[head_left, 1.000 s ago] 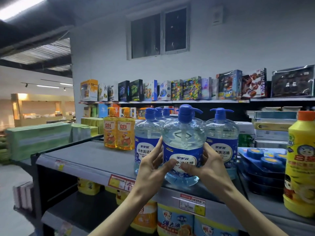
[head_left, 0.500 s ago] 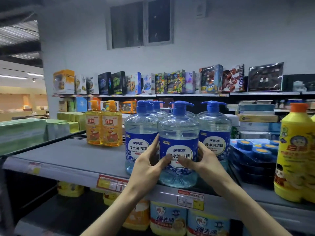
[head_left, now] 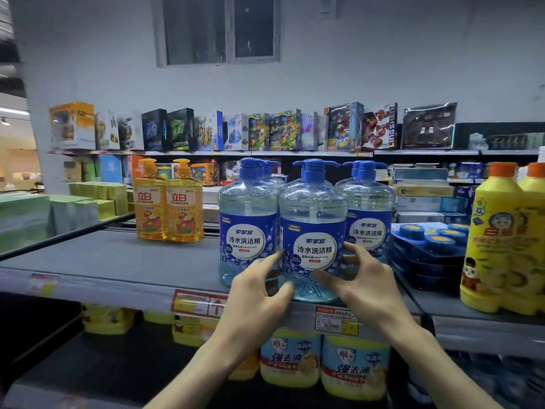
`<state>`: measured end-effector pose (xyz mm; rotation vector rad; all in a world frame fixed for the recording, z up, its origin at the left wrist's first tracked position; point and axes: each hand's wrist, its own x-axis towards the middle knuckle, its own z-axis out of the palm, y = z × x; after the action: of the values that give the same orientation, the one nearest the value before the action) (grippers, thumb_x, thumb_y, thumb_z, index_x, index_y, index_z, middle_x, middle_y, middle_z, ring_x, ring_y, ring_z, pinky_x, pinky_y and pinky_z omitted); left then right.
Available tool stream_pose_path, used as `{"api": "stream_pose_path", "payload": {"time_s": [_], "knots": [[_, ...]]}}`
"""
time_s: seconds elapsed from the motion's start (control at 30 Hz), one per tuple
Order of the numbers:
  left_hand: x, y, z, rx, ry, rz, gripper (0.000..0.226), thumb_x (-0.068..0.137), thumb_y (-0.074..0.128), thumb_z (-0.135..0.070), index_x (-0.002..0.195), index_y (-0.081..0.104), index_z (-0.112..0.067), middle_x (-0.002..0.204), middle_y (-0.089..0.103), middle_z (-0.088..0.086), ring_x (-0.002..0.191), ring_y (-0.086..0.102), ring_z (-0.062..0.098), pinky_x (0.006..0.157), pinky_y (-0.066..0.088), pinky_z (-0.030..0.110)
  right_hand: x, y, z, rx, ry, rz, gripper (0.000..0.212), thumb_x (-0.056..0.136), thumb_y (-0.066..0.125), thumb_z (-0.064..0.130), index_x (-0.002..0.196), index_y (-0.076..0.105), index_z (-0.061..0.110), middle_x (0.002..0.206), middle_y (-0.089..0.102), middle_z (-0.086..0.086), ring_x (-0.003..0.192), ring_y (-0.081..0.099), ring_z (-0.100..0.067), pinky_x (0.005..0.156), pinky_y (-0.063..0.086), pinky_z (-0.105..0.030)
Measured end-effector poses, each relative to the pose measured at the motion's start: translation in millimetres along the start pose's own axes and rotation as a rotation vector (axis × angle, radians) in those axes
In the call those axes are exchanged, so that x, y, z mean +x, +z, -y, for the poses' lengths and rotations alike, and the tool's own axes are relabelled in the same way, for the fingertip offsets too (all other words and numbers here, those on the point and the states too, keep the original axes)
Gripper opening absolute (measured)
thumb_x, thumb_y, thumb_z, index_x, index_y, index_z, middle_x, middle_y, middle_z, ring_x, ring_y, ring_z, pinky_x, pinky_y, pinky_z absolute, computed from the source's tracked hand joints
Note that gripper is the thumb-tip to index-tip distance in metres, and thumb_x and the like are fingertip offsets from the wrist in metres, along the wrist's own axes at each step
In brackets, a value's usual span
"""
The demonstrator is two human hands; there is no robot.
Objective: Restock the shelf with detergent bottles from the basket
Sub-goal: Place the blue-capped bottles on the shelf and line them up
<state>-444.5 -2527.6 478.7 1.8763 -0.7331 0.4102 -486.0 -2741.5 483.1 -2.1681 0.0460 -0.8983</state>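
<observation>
On the grey shelf (head_left: 118, 261), detergent bottles (head_left: 312, 219).

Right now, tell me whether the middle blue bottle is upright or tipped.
Upright: the bottle sits base-down on the shelf, pump on top.

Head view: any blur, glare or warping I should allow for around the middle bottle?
Head view: the middle blue bottle and its label are sharp; the green boxes at the left edge are smeared; the wide lens bends lines toward the frame edges; light is dim and bluish, with only soft highlights on the plastic.
</observation>
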Motion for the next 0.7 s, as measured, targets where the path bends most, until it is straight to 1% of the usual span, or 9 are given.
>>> {"api": "stream_pose_path", "payload": {"time_s": [0.1,0.23,0.33,0.37,0.43,0.53,0.6,0.67,0.7], "knots": [[3.6,-2.5,1.2,0.011,0.003,-0.015,0.06,0.096,0.067,-0.016,0.155,0.052,-0.021,0.142,0.064,-0.009,0.127,0.06,0.001,0.108,0.054,0.029,2.3,3.6,2.4,-0.009,0.006,-0.001,0.063,0.07,0.093,0.058,0.121,0.058,0.042,0.1,0.07,0.03,0.092,0.066,0.016,0.079,0.054,-0.012],[8.3,-7.9,3.9,-0.025,-0.022,-0.01,0.054,0.096,0.066,-0.012,0.149,0.058,-0.018,0.134,0.069,-0.009,0.12,0.064,-0.002,0.106,0.055,0.026,4.0,5.9,4.3,-0.04,-0.002,-0.002,0.055,0.073,0.092,0.056,0.115,0.059,0.044,0.096,0.07,0.03,0.092,0.067,0.014,0.083,0.054,-0.014],[10.5,-7.8,5.2,-0.021,-0.007,0.012,0.056,0.095,0.066,-0.012,0.15,0.057,-0.017,0.138,0.068,-0.007,0.124,0.062,0.001,0.109,0.053,0.027,5.3,10.6,2.4,-0.07,-0.011,-0.02,0.052,0.074,0.09,0.057,0.113,0.06,0.043,0.094,0.07,0.029,0.092,0.066,0.016,0.083,0.054,-0.013],[11.1,-7.1,5.3,-0.015,-0.003,0.017,0.056,0.095,0.066,-0.012,0.15,0.057,-0.016,0.14,0.067,-0.007,0.125,0.061,0.001,0.11,0.051,0.026,5.9,12.9,1.4,-0.078,-0.013,-0.025,0.053,0.074,0.089,0.06,0.115,0.062,0.04,0.097,0.072,0.026,0.092,0.067,0.014,0.083,0.054,-0.013],[12.2,-5.3,6.0,-0.017,0.001,0.029,0.056,0.096,0.066,-0.012,0.151,0.056,-0.015,0.14,0.066,-0.005,0.124,0.06,0.002,0.11,0.05,0.025,7.8,15.9,-1.5,-0.096,-0.015,-0.037,0.068,0.073,0.086,0.068,0.127,0.066,0.031,0.108,0.076,0.02,0.097,0.069,0.007,0.085,0.055,-0.014],[14.0,-3.0,8.6,-0.016,0.013,0.05,0.057,0.096,0.065,-0.013,0.152,0.054,-0.014,0.142,0.065,-0.002,0.124,0.058,0.003,0.111,0.05,0.027,10.2,14.4,-4.0,-0.123,-0.009,-0.024,0.087,0.07,0.08,0.08,0.135,0.064,0.025,0.118,0.077,0.014,0.104,0.071,-0.001,0.094,0.06,-0.03],[14.7,-2.9,12.1,-0.013,0.019,0.055,0.057,0.096,0.066,-0.014,0.152,0.053,-0.014,0.144,0.064,-0.001,0.126,0.057,0.005,0.111,0.048,0.026,9.8,13.7,-2.8,-0.138,-0.004,-0.014,0.085,0.072,0.079,0.079,0.135,0.064,0.025,0.119,0.076,0.014,0.105,0.071,0.0,0.096,0.059,-0.03],[15.0,-2.7,15.8,-0.017,0.028,0.055,0.058,0.097,0.066,-0.014,0.153,0.053,-0.015,0.146,0.063,0.0,0.13,0.058,0.008,0.113,0.048,0.029,7.9,15.0,-1.0,-0.154,0.01,-0.014,0.081,0.076,0.079,0.075,0.136,0.063,0.024,0.12,0.076,0.015,0.105,0.069,0.001,0.096,0.058,-0.027],[15.0,-2.6,17.4,-0.016,0.032,0.058,0.058,0.097,0.066,-0.015,0.153,0.052,-0.015,0.147,0.063,0.0,0.131,0.058,0.009,0.115,0.048,0.031,6.6,16.3,-0.7,-0.168,0.017,-0.018,0.082,0.077,0.076,0.078,0.138,0.062,0.025,0.121,0.075,0.014,0.107,0.07,-0.001,0.096,0.058,-0.029]]}}
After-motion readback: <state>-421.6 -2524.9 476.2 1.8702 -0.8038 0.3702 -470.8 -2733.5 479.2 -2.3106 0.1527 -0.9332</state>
